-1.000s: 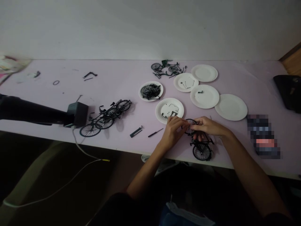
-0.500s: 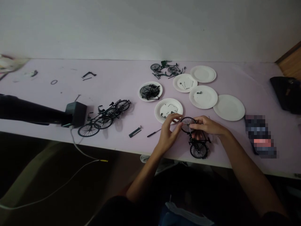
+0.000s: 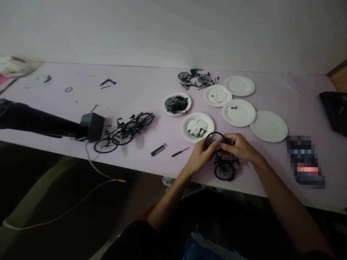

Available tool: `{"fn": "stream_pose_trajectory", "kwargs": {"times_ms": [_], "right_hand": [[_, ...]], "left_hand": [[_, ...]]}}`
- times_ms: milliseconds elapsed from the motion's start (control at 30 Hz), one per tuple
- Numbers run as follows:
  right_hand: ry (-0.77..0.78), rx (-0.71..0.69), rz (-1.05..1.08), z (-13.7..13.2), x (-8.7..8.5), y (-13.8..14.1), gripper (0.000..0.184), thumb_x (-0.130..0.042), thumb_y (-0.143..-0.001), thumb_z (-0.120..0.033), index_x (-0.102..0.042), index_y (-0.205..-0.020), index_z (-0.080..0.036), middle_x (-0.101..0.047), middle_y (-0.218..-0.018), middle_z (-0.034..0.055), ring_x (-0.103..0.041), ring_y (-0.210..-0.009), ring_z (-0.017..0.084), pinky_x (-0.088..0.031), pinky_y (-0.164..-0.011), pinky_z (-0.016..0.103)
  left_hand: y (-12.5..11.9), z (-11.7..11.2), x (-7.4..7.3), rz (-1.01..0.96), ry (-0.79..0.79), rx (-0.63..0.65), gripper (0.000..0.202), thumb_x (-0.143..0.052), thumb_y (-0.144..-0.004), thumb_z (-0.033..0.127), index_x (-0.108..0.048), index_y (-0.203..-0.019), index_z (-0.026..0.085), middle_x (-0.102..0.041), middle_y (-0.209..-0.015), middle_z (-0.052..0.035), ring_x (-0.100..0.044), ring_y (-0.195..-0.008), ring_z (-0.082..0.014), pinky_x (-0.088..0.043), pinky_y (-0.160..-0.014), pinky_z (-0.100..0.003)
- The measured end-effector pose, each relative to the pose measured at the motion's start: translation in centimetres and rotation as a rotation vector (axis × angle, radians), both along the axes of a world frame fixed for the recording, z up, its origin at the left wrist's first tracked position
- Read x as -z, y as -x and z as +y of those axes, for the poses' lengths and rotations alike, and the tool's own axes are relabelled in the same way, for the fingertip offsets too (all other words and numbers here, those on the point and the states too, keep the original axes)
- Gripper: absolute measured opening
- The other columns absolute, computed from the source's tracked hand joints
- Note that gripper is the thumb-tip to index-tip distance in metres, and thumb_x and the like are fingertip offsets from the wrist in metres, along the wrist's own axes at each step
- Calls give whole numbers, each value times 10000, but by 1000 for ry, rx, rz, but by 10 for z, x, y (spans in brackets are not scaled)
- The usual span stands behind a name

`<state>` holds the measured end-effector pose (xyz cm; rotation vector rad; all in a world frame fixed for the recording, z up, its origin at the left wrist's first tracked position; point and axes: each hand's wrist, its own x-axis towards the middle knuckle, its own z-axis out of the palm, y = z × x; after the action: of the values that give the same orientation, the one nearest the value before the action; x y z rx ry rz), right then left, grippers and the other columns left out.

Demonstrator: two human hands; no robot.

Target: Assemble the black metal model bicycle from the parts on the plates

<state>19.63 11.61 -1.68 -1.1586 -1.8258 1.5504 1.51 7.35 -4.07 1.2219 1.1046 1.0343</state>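
A black model bicycle (image 3: 225,170) is between my hands near the table's front edge, one wheel toward me and the other wheel (image 3: 215,138) pointing away. My left hand (image 3: 201,153) is closed on the far wheel from the left, thumb near its hub. From the right, my right hand (image 3: 238,146) pinches the same end, its thumb meeting the left thumb. The fingers hide part of the frame and fork. Left of my hands lie a small screwdriver (image 3: 180,151) and a dark green-black part (image 3: 158,149).
Paper plates with small parts (image 3: 197,126) and a tangle of black pieces (image 3: 177,104) stand beyond my hands. More model bicycles (image 3: 123,133) stand left, beside a black arm-like stand (image 3: 40,119). Loose bicycle parts (image 3: 197,79) lie by the wall. A pixelated object (image 3: 305,160) is at right.
My left hand has come in from beside the wheel and closed on it; its fingers were apart before. The view has shifted slightly.
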Motion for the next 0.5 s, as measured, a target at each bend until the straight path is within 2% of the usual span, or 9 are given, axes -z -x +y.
{"fn": "stream_pose_trajectory", "kwargs": {"times_ms": [133, 300, 400, 500], "right_hand": [[-89, -15, -37, 2, 4, 0, 252, -683, -838, -393, -616, -724, -179, -544, -670, -18, -511, -636, 141, -409, -565, 254], [-109, -64, -72, -1, 4, 2, 212, -680, -838, -389, -660, -802, -180, -602, -721, 1, -525, -663, 156, -411, -595, 267], [-114, -89, -77, -2, 3, 3, 173, -680, -839, -356, -681, -839, -183, -638, -748, 7, -561, -692, 166, -433, -635, 277], [-120, -113, -43, -3, 1, 4, 137, -682, -833, -328, -680, -834, -190, -656, -771, 10, -596, -739, 178, -463, -689, 290]], "left_hand": [[5, -1, 5, 80, -70, 18, 367, -542, -931, 501, -543, -840, 145, -522, -668, 11, -472, -577, -102, -407, -517, -201], [10, -7, 5, 239, -170, -4, 281, -583, -917, 403, -621, -942, 126, -616, -796, -25, -515, -693, -132, -438, -639, -233], [14, -12, 8, 339, -234, 5, 264, -606, -900, 383, -630, -956, 126, -588, -723, -1, -456, -612, -108, -383, -579, -216], [17, -15, 12, 405, -301, 8, 250, -625, -879, 386, -617, -878, 135, -522, -637, 27, -403, -550, -89, -325, -521, -202]]}}
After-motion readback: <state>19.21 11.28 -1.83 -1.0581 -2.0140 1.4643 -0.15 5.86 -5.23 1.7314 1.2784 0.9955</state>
